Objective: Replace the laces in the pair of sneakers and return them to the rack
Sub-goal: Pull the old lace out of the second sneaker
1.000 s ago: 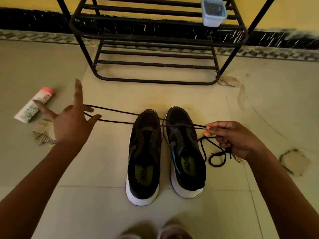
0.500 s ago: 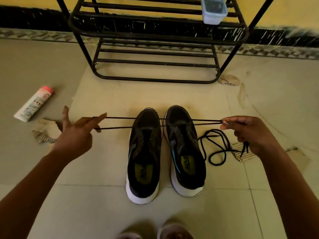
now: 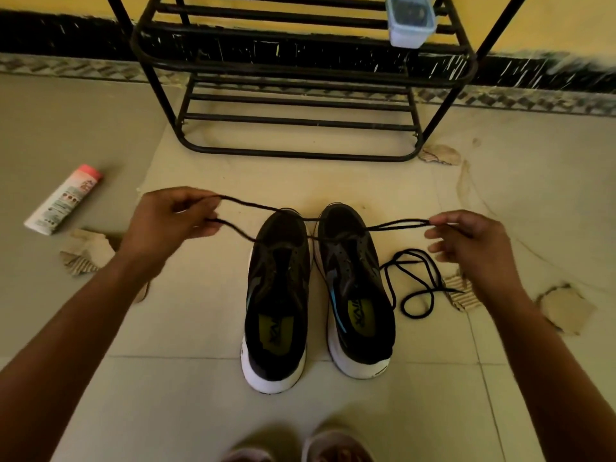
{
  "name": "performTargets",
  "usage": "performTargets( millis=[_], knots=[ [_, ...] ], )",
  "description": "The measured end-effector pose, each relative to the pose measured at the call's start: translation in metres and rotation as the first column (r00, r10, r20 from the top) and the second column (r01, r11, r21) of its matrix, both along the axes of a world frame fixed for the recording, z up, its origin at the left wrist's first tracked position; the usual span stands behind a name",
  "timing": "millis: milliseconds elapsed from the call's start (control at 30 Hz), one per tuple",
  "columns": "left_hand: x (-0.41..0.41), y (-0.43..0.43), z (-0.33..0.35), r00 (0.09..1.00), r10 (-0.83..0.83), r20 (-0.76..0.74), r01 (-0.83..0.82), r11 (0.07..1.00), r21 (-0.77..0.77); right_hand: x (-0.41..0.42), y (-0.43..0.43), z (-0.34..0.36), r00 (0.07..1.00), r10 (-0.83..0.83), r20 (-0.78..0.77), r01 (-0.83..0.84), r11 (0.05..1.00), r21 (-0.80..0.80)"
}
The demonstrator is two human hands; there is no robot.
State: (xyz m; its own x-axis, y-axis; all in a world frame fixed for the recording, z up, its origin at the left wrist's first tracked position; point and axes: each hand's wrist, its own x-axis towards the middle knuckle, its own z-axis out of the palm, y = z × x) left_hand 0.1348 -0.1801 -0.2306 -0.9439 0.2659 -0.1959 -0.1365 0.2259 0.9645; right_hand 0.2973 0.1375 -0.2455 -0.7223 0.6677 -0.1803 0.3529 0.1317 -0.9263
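a black lace (image 3: 248, 204), doubled into two strands, runs slack between the hands and crosses the toes of both sneakers; whether it rests on them or hangs just above cannot be told. the left hand (image 3: 170, 221) has its grip closed, fingers and thumb curled round the looped end of the lace, out to the left of the shoes. the right hand (image 3: 466, 241) has a light grip, thumb and forefinger pinching the other end of the two strands while the remaining fingers hang loosely spread and hold nothing. the left sneaker (image 3: 276, 295) and right sneaker (image 3: 353, 288), black with white soles and no laces in their eyelets, stand side by side on the tiled floor (image 3: 186, 395), toes toward the rack (image 3: 300, 155). a second lace (image 3: 413, 281) lies in loose loops on the floor just beside the right sneaker, below the right hand. the black metal rack stands against the wall beyond the shoes, with a small plastic container (image 3: 410, 21) on an upper shelf. a white tube with a pink cap (image 3: 63, 200) lies on the floor far left, and torn cardboard scraps (image 3: 88, 251) lie around.
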Motion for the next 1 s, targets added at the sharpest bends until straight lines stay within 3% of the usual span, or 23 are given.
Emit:
performTargets(
  millis=[100, 200, 267, 433, 567, 633, 700, 833, 967, 1000],
  knots=[
    [0.03, 0.043, 0.037, 0.967, -0.227, -0.115, 0.219, 0.973, -0.075, -0.015, -0.046, 0.018, 0.969, 0.237, -0.076, -0.236, 0.971, 0.027],
    [0.058, 0.071, 0.061, 0.897, -0.407, -0.173, 0.399, 0.913, -0.08, -0.023, -0.083, 0.028, 0.819, 0.573, -0.002, -0.572, 0.817, 0.071],
    [0.068, 0.078, 0.067, 0.876, -0.44, -0.197, 0.437, 0.897, -0.06, -0.026, -0.098, 0.027, 0.758, 0.652, -0.009, -0.649, 0.755, 0.094],
    [0.063, 0.07, 0.069, 0.911, -0.361, -0.199, 0.372, 0.928, 0.021, -0.023, -0.103, 0.026, 0.857, 0.505, -0.1, -0.495, 0.862, 0.113],
    [0.045, 0.057, 0.052, 0.98, -0.187, -0.071, 0.194, 0.975, 0.106, -0.012, -0.069, 0.036, 0.887, 0.435, -0.157, -0.451, 0.888, -0.088],
    [0.042, 0.055, 0.038, 0.981, -0.195, 0.008, 0.193, 0.977, 0.087, -0.006, -0.053, 0.043, 0.904, 0.381, -0.195, -0.413, 0.895, -0.168],
    [0.044, 0.057, 0.022, 0.966, -0.252, 0.058, 0.251, 0.968, 0.022, -0.001, -0.038, 0.049, 0.924, 0.339, -0.178, -0.362, 0.926, -0.111],
    [0.055, 0.06, -0.007, 0.915, -0.4, 0.058, 0.401, 0.883, -0.243, 0.003, -0.002, 0.04, 0.979, 0.185, -0.091, -0.152, 0.946, 0.285],
    [0.064, 0.056, -0.024, 0.858, -0.508, 0.073, 0.492, 0.774, -0.397, 0.005, 0.012, -0.008, 0.987, -0.057, -0.151, 0.068, 0.995, 0.066],
    [0.065, 0.055, -0.026, 0.854, -0.516, 0.069, 0.496, 0.766, -0.409, 0.006, 0.01, -0.026, 0.991, -0.066, -0.114, 0.078, 0.992, 0.098]
  ],
)
